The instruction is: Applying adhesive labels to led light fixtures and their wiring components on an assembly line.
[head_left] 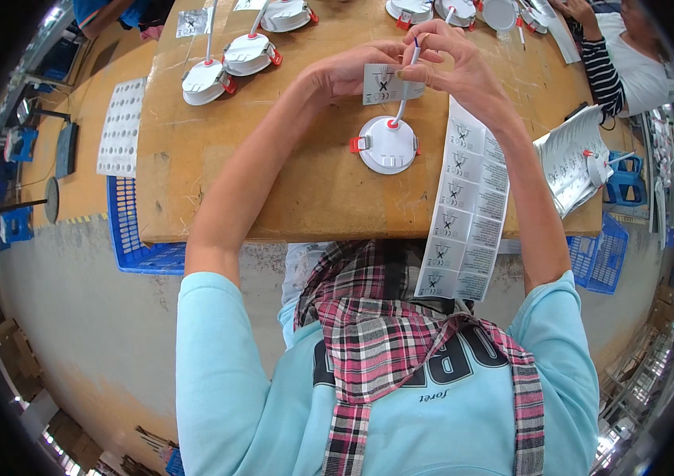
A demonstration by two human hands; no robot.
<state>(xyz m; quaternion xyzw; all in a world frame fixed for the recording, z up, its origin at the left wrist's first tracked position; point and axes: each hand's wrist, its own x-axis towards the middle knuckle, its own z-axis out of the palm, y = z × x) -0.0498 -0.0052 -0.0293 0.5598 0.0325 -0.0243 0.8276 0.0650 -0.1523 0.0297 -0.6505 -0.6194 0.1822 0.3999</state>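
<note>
Left hand (350, 71) pinching a small grey-white printed label (382, 83) by its edge. Right hand (454, 63) closed on the thin white cable (405, 95) beside that label. Below both hands, on the brown table (289, 198), a round white downlight (387, 145) with red clips. Under the right wrist, a long strip of rectangular labels (464, 206), white with grey print, draped over the table edge.
</note>
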